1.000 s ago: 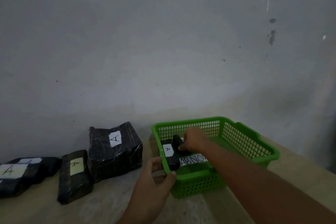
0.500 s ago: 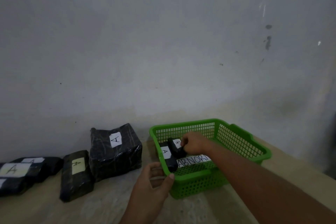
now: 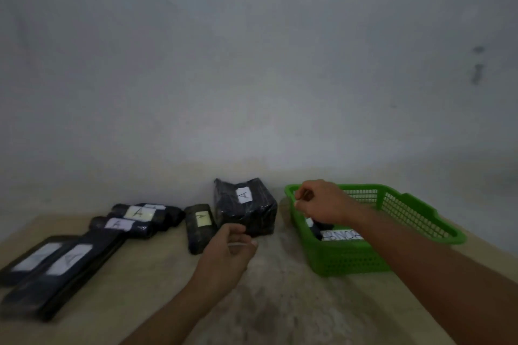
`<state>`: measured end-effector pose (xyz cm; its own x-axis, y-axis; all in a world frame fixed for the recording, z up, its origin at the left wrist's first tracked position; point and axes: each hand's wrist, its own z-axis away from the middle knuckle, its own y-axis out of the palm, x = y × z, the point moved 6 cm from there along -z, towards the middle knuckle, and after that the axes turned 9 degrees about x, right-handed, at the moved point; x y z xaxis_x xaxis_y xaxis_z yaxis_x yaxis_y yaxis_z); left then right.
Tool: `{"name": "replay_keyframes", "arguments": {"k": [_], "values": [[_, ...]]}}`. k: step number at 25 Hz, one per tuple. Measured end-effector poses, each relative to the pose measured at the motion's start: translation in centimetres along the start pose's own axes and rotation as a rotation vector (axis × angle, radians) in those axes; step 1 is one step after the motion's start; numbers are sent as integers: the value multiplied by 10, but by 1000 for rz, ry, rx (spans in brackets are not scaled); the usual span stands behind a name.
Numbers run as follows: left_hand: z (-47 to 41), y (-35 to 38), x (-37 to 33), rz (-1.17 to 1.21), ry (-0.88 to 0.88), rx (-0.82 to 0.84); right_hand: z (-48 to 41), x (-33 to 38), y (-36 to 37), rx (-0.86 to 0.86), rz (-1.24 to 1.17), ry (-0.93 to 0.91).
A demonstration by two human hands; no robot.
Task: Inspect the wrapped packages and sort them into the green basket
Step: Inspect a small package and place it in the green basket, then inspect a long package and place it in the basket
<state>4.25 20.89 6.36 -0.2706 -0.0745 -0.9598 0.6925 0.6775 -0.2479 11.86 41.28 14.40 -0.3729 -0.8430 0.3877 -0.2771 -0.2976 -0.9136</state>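
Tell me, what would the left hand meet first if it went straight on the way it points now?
Probably the large black package marked A, just beyond the left hand; the depth between them is unclear.

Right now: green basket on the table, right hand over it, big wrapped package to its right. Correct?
No. The head view shows the big wrapped package left of the green basket, not right. The basket is on the table, right hand over it.
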Motion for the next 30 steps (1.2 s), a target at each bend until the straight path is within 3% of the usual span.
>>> {"name": "replay_keyframes", "arguments": {"k": [8,13,21,30], "values": [[41,-155,48,-74,-84,-306,-7,139,101,206,-154,-231],[49,-216,82,-311,-68,-489,-46,199,191,284,-160,-302],[51,-219,116,-387,-4,-548,-99,233,268,167,-63,-261],[52,-221,117,-440,59,-565,-106,226,268,-104,-122,-130]]}}
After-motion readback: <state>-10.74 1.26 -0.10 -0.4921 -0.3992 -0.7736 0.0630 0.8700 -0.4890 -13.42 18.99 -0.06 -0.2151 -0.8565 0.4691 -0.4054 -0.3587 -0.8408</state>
